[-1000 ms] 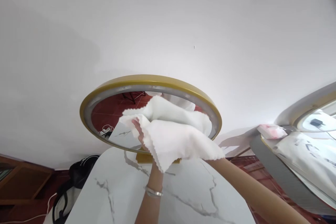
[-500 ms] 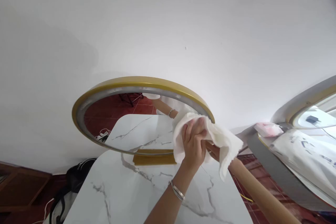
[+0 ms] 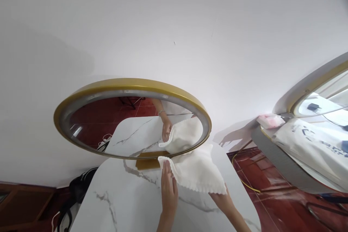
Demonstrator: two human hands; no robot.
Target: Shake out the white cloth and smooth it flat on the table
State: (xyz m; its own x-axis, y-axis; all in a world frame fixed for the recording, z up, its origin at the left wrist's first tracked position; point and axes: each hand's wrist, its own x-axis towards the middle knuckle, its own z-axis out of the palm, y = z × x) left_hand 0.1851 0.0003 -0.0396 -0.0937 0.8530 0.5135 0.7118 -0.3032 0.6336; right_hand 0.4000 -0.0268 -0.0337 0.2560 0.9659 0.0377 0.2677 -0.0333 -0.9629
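A white cloth (image 3: 197,172) with a scalloped edge is spread between my hands, low over the marble-patterned white table (image 3: 106,203). At its left corner my left hand (image 3: 169,186) has the edge pinched, fingers pointing forward. My right hand (image 3: 221,198) grips the opposite near corner, its fingers partly hidden under the fabric. Just beyond stands a round mirror (image 3: 92,123) with a gold frame (image 3: 136,82), leaning over a gold base (image 3: 146,163). Its glass reflects the cloth, a hand and the tabletop. The cloth's far end lies close to the lower right of the frame; contact cannot be made out.
On the right, another gold-framed mirror (image 3: 296,103) stands behind a grey-edged table (image 3: 274,156) bearing a pink-and-white packet (image 3: 270,120) and a white printed bag (image 3: 312,141). A black bag (image 3: 81,185) is at left. A yellow cable (image 3: 248,185) lies on the red floor.
My hands have come down and toward me from the mirror's right rim and moved apart. The cloth, bunched against the mirror before, is now opened out above the table.
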